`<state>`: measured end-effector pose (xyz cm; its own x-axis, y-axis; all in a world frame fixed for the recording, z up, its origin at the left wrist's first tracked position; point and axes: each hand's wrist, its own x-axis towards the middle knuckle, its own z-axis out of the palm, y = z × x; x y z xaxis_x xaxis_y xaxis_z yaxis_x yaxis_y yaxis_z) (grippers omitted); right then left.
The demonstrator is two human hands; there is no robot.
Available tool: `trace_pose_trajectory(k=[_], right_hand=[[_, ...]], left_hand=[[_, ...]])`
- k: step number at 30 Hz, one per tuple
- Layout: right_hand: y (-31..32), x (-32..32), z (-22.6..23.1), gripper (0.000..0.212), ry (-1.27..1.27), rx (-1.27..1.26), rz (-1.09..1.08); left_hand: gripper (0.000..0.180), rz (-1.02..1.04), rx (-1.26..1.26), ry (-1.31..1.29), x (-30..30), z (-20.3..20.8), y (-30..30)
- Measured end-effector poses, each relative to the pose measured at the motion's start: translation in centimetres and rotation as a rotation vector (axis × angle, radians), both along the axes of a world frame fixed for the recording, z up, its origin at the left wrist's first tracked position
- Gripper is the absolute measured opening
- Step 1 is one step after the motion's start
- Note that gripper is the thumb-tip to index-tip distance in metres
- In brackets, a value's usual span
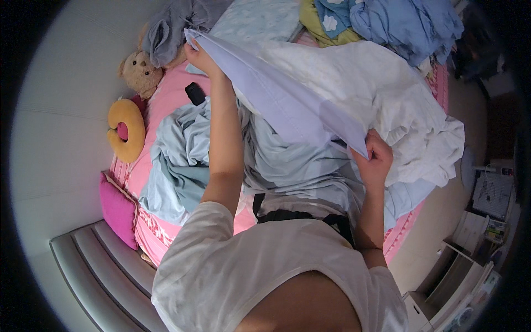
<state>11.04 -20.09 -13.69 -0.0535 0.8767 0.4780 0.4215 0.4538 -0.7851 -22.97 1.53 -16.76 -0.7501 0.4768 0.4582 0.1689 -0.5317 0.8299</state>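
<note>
A lavender cloth (276, 94) with a stitched seam is stretched between my two hands, running slantwise from far left to near right. My left hand (203, 60) is closed on its far corner, with the arm reaching well out. At the opposite end, my right hand (376, 156) pinches the pointed near corner. Behind and under the cloth lies a bulky white quilt (387, 94). Crumpled light blue-grey bedding (290, 160) lies below it, spread around my legs. I cannot make out whether the lavender piece is a pillowcase or a garment.
Along the left wall are a teddy bear (141, 72), a yellow neck pillow (128, 130) and a magenta cushion (117, 207). A small black object (194, 93) lies on the pink bed sheet (174, 94). Blue bedding (404, 25) is heaped at the back right; shelves (451, 274) stand beyond the bed.
</note>
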Motion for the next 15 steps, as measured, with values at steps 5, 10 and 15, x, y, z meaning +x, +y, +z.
trace_pose_trajectory(k=[5, 10, 15], right_hand=[[-0.6, -4.5, -3.6, 0.023, -0.304, 0.202, 0.077], [0.6, -7.2, -8.0, 0.04, -0.546, -0.096, -0.014], [5.4, -7.8, -9.7, 0.051, -0.576, 0.046, -0.43]], left_hand=[[0.021, 0.038, 0.018, -0.079, 1.1, 2.2, 0.1], [0.023, 0.099, -0.005, -0.036, 0.7, 2.1, -0.2], [0.021, 0.038, 0.021, -0.165, 0.5, 1.9, -0.8]])
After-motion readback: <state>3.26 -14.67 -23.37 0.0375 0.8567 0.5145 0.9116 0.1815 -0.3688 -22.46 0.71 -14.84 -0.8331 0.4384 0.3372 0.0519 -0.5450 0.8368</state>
